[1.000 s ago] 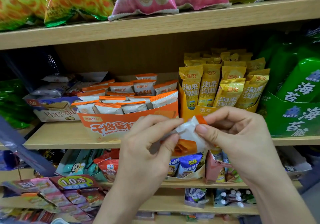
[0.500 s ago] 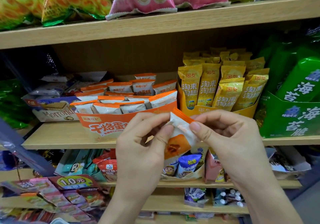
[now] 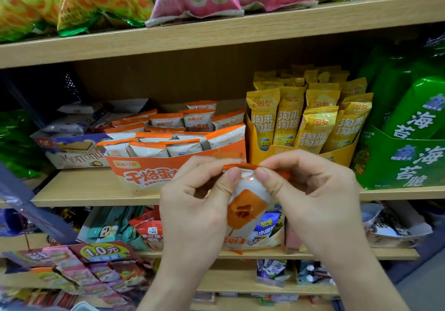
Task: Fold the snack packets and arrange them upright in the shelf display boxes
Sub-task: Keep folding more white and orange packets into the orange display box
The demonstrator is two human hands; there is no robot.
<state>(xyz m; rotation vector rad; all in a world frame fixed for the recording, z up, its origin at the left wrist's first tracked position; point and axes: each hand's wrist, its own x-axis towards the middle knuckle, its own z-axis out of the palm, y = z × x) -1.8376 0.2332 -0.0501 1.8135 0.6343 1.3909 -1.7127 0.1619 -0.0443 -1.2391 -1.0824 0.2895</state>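
While I have both hands clamped on one snack packet (image 3: 245,206) at centre frame, the fold reads as half done: left hand (image 3: 192,209) and right hand (image 3: 317,202) pinch its orange top seam, thumbs in front. Standing it upright is not yet done. Orange display box (image 3: 144,173) at 10 o'clock, nearly full. Yellow stick box (image 3: 342,156) at 1 o'clock, green seaweed box (image 3: 397,166) at 3; packed rows may hinder slotting.

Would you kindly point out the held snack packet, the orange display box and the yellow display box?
snack packet (image 3: 243,210): head view, on its printed orange cake picture.
orange display box (image 3: 144,173): head view, on its front wall.
yellow display box (image 3: 337,156): head view, on its front wall.
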